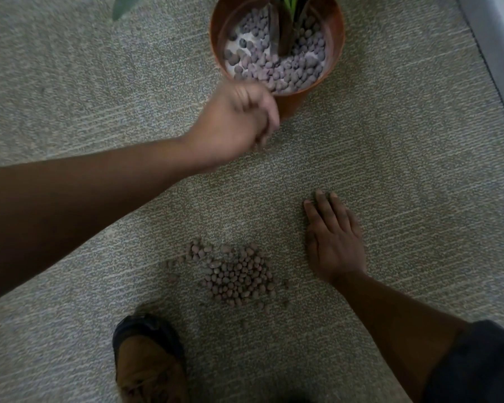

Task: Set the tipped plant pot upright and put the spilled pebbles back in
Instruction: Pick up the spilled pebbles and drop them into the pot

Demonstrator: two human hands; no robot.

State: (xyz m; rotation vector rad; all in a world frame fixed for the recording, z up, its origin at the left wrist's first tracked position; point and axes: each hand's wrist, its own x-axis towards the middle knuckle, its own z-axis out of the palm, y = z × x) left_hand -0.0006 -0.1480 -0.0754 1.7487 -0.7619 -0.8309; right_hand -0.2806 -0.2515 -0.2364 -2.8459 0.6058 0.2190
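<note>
An orange-brown plant pot [336, 30] stands upright on the carpet at the top centre, with greyish pebbles [277, 68] and a plant stem [285, 27] inside. My left hand [236, 123] is blurred, just in front of the pot's near rim, fingers curled down; whether it holds pebbles is hidden. A pile of spilled pebbles [236, 274] lies on the carpet nearer to me. My right hand [332, 239] rests flat on the carpet to the right of the pile, fingers together, holding nothing.
A brown shoe [149, 365] stands on the carpet just below the pile. A grey baseboard or wall edge [495, 53] runs along the right side. One leaf [125, 4] shows at the top left.
</note>
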